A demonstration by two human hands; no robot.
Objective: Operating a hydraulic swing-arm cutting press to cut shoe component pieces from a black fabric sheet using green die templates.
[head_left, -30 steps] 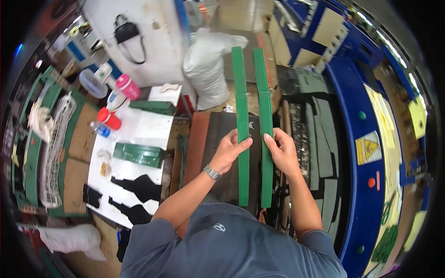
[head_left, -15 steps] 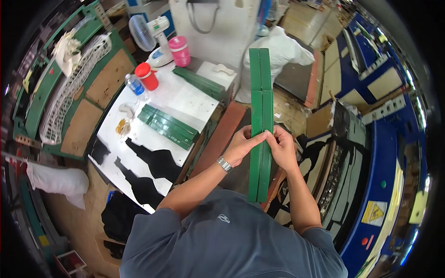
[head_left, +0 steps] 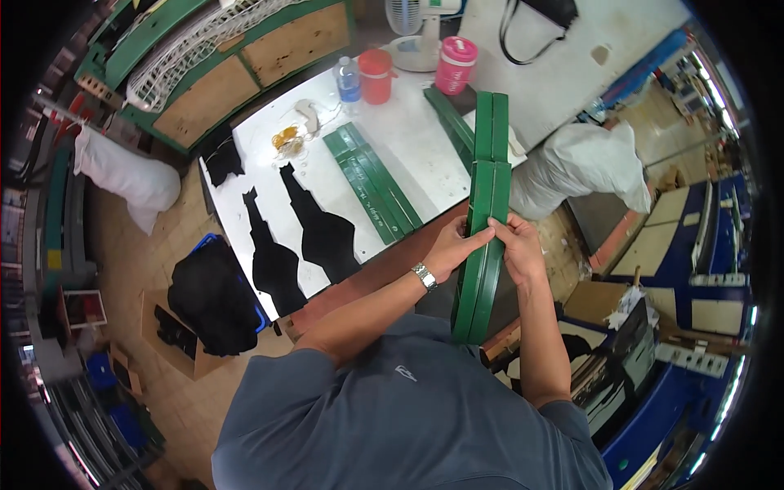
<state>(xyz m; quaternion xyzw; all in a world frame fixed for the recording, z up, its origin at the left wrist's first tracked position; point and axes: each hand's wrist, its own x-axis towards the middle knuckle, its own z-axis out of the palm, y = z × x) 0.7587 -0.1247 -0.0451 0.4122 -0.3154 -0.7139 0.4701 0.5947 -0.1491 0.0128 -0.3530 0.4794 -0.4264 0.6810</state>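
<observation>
Two long green bars, side by side with a step partway along their length, stand out in front of my chest. Both hands grip them around the middle. My left hand closes on the left side, its thumb across the front face. On the right side, my right hand has its fingers wrapped round the edge, and the two thumbs nearly meet. Similar green bars lie on the white table to the left. Two black cut pieces rest nearer its front edge.
A pink jug, a red cup, a water bottle and a fan stand at the table's back. White sacks lie to the right. A black bag sits beside the table's near left corner.
My view has swung left, so the table now sits more centrally. The green bars remain in both hands, shifted slightly right in the picture and tilted a little.
</observation>
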